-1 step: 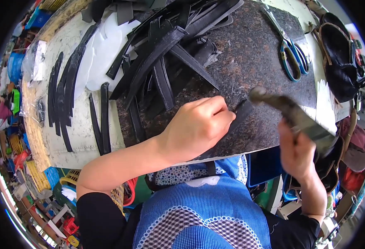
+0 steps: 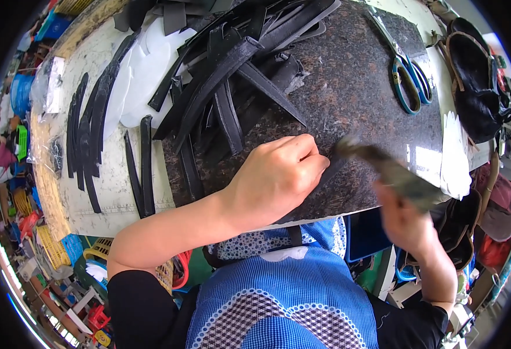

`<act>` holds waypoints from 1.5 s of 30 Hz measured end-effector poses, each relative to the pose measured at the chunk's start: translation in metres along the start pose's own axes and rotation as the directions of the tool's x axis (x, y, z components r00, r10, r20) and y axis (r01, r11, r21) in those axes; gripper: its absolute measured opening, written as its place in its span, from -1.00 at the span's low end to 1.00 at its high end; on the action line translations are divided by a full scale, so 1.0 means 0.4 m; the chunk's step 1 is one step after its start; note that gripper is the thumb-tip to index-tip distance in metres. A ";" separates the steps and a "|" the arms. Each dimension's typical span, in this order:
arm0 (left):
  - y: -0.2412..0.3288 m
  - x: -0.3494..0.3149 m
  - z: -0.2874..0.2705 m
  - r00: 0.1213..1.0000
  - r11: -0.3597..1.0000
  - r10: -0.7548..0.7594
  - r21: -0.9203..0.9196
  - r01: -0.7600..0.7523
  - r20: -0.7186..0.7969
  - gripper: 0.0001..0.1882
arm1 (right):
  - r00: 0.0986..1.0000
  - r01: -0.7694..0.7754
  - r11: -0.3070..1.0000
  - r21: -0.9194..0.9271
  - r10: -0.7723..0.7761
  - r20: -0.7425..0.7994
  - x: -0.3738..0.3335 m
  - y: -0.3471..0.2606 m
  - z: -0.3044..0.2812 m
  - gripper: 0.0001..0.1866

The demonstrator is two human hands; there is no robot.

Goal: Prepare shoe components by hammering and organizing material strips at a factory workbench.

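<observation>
My left hand (image 2: 281, 174) is closed and pressed down near the front edge of the dark stone slab (image 2: 348, 75). It pins a black strip (image 2: 334, 165), whose short end pokes out to the right of the fingers. In my right hand (image 2: 403, 215) is a hammer (image 2: 392, 166), smeared by motion. Its head hangs over the end of that strip; whether it touches cannot be made out. Beyond my left hand lies a heap of black strips (image 2: 220, 81), crossing one another.
Blue-handled scissors (image 2: 406, 81) lie at the far right of the slab. White sheet pieces (image 2: 142, 81) and more black strips (image 2: 86, 134) are at the left. White slips (image 2: 454, 157) and a black bag-like piece (image 2: 473, 81) sit at the right edge.
The hammer and my right hand have moved left and slightly down, bringing the hammer's head over the strip's end. My left hand stays in place.
</observation>
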State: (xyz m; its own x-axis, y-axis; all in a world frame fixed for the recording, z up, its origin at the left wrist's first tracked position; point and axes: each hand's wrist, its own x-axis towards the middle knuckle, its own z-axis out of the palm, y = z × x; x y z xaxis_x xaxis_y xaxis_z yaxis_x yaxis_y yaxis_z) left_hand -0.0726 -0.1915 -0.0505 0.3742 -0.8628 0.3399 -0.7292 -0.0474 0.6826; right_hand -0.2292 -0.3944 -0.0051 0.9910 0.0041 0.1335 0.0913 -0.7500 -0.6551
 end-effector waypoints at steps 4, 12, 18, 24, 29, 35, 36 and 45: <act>0.007 -0.011 -0.034 0.985 0.989 -0.073 -0.117 0.092 0.159 -0.69 | 0.958 -0.285 0.945 0.160 0.285 0.028 -0.011 0.010 0.013 -0.91; 0.030 -0.058 -0.020 0.996 0.993 -0.015 0.114 0.005 0.089 -0.72 | 0.977 -0.184 0.983 0.009 0.181 0.114 0.026 -0.023 0.001 -0.77; 0.024 -0.079 -0.067 0.976 0.997 -0.071 0.009 0.070 0.204 -0.66 | 0.981 -0.082 0.997 -0.006 0.082 0.175 -0.012 -0.025 0.029 -0.82; 0.047 -0.119 -0.068 0.991 0.981 0.003 0.192 -0.029 0.134 -0.68 | 0.951 -0.130 0.991 0.031 0.116 0.288 -0.016 -0.036 0.043 -0.95; 0.032 -0.141 -0.083 0.996 0.982 -0.021 0.191 0.003 0.091 -0.73 | 0.958 0.067 0.998 0.012 -0.068 0.280 0.004 -0.057 0.073 -0.77; 0.022 -0.161 -0.118 0.983 0.996 -0.040 0.085 0.025 0.181 -0.74 | 0.943 0.247 0.914 -0.323 -0.149 0.298 0.001 -0.050 0.094 -0.88; 0.025 -0.165 -0.120 0.978 0.993 -0.048 0.115 0.026 0.201 -0.75 | 0.936 0.022 1.000 0.022 -0.028 0.351 0.003 -0.062 0.085 -0.89; 0.011 -0.191 -0.128 0.989 0.998 -0.055 0.026 0.052 0.135 -0.81 | 0.939 -0.002 0.998 0.069 -0.022 0.342 -0.007 -0.053 0.105 -0.93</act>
State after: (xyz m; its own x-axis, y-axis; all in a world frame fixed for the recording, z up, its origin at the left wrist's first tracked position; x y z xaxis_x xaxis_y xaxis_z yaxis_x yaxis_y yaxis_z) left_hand -0.0750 -0.1000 -0.0402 0.3335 -0.9188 0.2114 -0.7233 -0.1055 0.6824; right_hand -0.2296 -0.3507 -0.0228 0.9623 0.2468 -0.1144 0.0962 -0.7023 -0.7054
